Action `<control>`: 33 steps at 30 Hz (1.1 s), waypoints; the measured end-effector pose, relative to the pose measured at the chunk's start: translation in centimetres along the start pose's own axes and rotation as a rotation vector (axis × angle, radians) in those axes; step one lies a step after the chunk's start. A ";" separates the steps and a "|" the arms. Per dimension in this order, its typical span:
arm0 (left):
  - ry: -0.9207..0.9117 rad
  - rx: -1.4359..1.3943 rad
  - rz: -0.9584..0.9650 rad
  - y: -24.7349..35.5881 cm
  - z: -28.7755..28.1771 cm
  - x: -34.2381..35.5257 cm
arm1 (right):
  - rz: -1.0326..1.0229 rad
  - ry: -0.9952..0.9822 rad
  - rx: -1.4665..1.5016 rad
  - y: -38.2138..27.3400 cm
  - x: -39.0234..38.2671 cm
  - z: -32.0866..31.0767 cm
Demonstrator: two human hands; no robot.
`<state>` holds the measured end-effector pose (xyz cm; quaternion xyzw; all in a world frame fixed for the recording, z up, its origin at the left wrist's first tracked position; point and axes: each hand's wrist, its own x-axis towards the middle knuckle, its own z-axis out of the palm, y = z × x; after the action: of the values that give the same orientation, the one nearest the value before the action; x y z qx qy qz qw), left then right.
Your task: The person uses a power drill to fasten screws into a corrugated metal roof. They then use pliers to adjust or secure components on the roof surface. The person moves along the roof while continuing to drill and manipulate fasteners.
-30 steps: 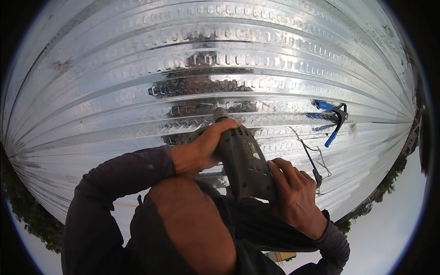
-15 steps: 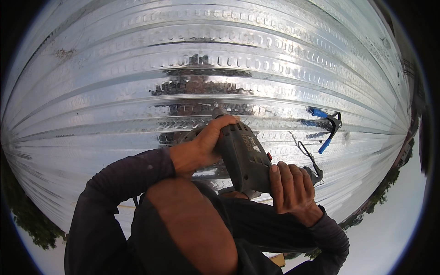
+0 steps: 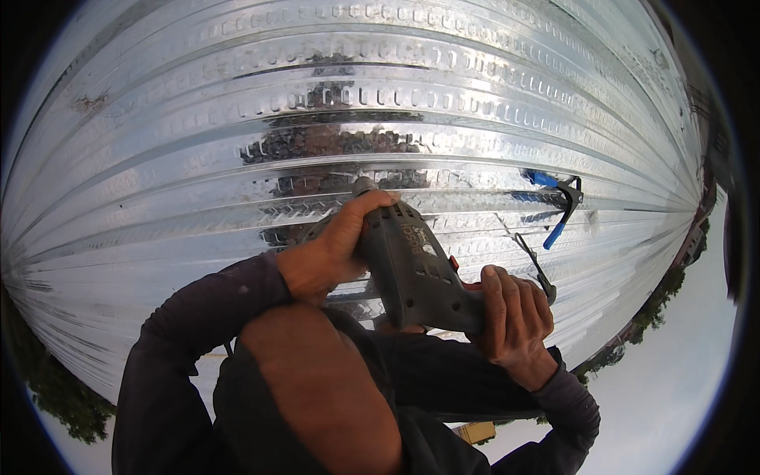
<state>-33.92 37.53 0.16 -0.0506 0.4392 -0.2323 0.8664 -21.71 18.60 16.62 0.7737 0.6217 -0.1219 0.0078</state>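
Observation:
A dark grey power drill (image 3: pixel 419 273) is held in both my hands, its chuck (image 3: pixel 365 187) against or just above a raised seam of the ribbed metal sheeting (image 3: pixel 467 150). My left hand (image 3: pixel 340 245) wraps the front of the drill body, the thumb over its top. Around the rear handle closes my right hand (image 3: pixel 513 317), near the red trigger. The tip of the bit is too small to make out clearly. A black cord (image 3: pixel 534 265) loops out beside my right hand.
To the right on the sheeting lies a hand tool with blue grips and black metal parts (image 3: pixel 566 198). A dry brown tuft (image 3: pixel 91 103) rests at the far left. My bent knee (image 3: pixel 317 380) is close below the drill. Trees (image 3: pixel 633 328) stand beyond the sheeting's right edge.
The sheeting and blue-gripped tool have shifted slightly up and left in view. The drill has also moved a little left, and more of its handle and red trigger shows by my right hand.

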 end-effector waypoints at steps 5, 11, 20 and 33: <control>-0.001 0.007 -0.002 0.1 -0.7 0.4 | 0.106 -0.208 0.286 0.1 1.7 -1.6; 0.023 0.039 -0.081 -0.1 -1.1 0.3 | 0.259 -0.631 0.496 0.5 3.2 -2.2; 0.029 0.038 -0.071 0.5 -1.0 -0.2 | 0.187 -0.721 0.439 0.5 4.9 -2.7; -0.050 -0.011 -0.053 1.1 -0.9 0.0 | 0.292 -0.642 0.518 0.3 5.7 -3.4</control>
<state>-34.23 38.64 -0.72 -0.0729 0.4170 -0.2513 0.8704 -19.71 24.56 18.71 0.7529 0.4206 -0.5057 0.0233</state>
